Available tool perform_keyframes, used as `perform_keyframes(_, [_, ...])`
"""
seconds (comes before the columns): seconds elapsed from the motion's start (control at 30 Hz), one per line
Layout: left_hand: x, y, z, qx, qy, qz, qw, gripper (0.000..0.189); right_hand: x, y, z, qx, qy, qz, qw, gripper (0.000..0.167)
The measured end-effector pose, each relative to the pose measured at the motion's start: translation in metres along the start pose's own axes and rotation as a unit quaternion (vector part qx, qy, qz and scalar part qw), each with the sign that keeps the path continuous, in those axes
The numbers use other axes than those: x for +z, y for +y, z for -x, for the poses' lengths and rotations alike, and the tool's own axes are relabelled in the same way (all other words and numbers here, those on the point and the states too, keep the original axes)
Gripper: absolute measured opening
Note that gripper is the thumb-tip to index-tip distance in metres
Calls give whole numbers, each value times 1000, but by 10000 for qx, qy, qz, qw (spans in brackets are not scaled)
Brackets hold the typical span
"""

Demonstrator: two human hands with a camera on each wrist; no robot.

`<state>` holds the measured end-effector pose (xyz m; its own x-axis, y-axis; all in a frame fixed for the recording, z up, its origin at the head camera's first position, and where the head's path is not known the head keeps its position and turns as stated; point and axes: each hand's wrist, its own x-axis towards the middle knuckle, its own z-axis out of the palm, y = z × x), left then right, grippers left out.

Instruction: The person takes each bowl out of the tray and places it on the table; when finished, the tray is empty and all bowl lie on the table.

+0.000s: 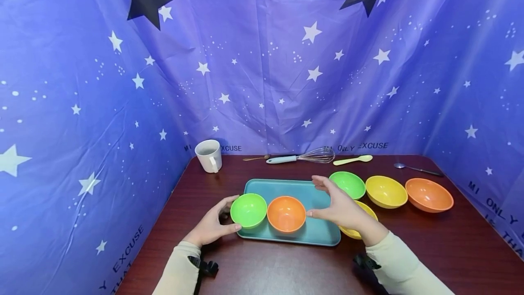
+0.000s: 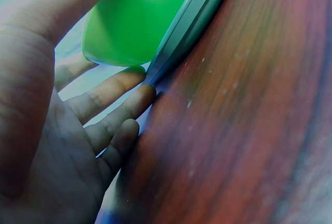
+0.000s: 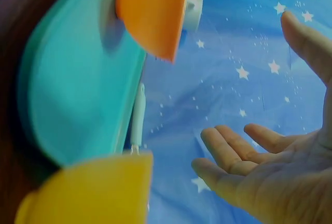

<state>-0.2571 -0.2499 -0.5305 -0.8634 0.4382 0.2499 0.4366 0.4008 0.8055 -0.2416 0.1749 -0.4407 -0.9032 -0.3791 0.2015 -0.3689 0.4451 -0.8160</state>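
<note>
My left hand point(image 1: 209, 225) holds a small green bowl point(image 1: 248, 211) at its left side, thumb at the near rim and forefinger at the far rim. In the left wrist view the other fingertips reach the bowl's underside and the tray's edge. Right beside it on the teal tray point(image 1: 321, 231) stands a small orange bowl point(image 1: 286, 214). My right hand point(image 1: 341, 207) hovers over the tray's right part, fingers spread and palm bare; the right wrist view shows it apart from the orange bowl. Under the right wrist, a yellow bowl point(image 1: 348, 232) is partly hidden.
Behind the right hand stand another green bowl point(image 1: 348, 185), a yellow bowl point(image 1: 386, 191) and a larger orange bowl point(image 1: 429, 195). Along the back lie a whisk point(image 1: 300, 156), a yellow-green spoon point(image 1: 353, 160) and metal spoons point(image 1: 417, 168). A white mug point(image 1: 209, 156) stands back left.
</note>
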Motion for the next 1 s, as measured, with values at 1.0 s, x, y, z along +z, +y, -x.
perform_keyframes(1.0, [0, -1, -1, 3, -5, 28, 10000, 84, 65, 1, -13, 695, -242, 507, 9960, 113])
